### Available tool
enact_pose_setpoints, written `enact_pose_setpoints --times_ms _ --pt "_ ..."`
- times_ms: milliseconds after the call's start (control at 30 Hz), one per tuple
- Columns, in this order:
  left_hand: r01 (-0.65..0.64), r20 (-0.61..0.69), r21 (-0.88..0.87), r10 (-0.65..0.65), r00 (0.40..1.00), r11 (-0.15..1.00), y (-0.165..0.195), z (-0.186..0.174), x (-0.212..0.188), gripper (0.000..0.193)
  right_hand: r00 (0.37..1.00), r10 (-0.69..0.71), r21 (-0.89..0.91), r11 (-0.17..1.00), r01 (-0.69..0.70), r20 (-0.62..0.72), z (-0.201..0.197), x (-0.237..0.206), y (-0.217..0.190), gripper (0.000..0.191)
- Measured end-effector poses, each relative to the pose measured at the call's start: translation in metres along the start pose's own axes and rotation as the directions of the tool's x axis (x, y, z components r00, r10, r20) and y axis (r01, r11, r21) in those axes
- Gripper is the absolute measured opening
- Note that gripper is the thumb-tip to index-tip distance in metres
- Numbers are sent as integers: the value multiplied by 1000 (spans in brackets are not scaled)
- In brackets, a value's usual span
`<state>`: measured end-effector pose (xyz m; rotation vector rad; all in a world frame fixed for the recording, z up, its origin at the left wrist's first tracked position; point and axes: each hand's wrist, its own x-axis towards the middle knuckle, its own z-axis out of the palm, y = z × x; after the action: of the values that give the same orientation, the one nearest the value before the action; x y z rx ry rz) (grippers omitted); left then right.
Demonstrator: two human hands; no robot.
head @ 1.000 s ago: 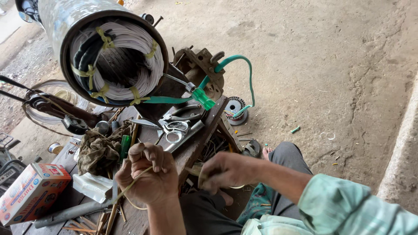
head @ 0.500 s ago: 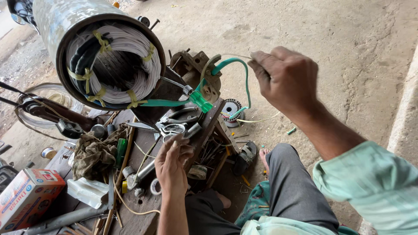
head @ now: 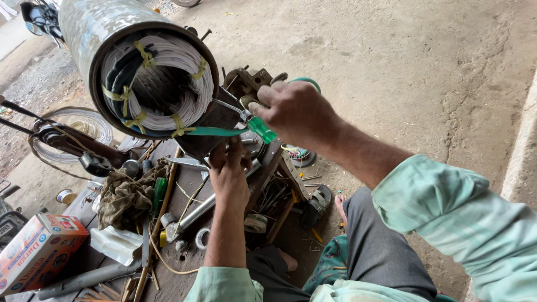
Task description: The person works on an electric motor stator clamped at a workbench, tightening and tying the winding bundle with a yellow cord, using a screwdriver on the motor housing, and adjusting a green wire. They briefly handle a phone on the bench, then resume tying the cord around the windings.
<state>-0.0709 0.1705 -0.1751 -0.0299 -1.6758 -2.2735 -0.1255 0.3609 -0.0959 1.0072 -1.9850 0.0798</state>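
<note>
Reaching across from the right, the right hand (head: 296, 114) is clenched over something at the mouth of the large grey metal cylinder (head: 106, 28); what it grips is hidden under the knuckles, though the green-handled screwdriver (head: 246, 120) pokes out from beneath its fingers, shaft aimed at the white wire coils (head: 179, 61) tied with yellow strips inside the cylinder. A flat green strip (head: 210, 132) runs from the coils toward the handle. The left hand (head: 229, 173) stretches straight up from the near edge of the worn wooden desk (head: 190, 184), palm down, its fingertips hidden under the cylinder's rim, so I cannot tell whether they grip anything. Clutter crowds the desk's left side: a crumpled olive rag (head: 126, 193), a steel rod (head: 198, 210), a red and white cardboard box (head: 36, 251) cut off by the left edge. Open concrete floor (head: 403, 67) lies beyond the far right edge.
</note>
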Motion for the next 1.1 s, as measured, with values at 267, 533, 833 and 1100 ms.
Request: enact_pose_setpoints --times_ms 267,533,833,1100 --pt "24 102 -23 -21 995 999 5 11 8 14 959 34 -9 999 -32 282 -15 6 8 22" --pt "21 122 -15 -19 992 1000 13 17 8 12 917 38 80 994 -76 398 -6 15 -3 34" --pt "-226 170 399 170 971 889 11 21 7 12 884 83 183 965 -186 459 -6 11 -7 49" --pt "-143 68 503 126 990 852 0 -3 -1 13 922 277 206 919 -337 271 3 -7 -2 27"
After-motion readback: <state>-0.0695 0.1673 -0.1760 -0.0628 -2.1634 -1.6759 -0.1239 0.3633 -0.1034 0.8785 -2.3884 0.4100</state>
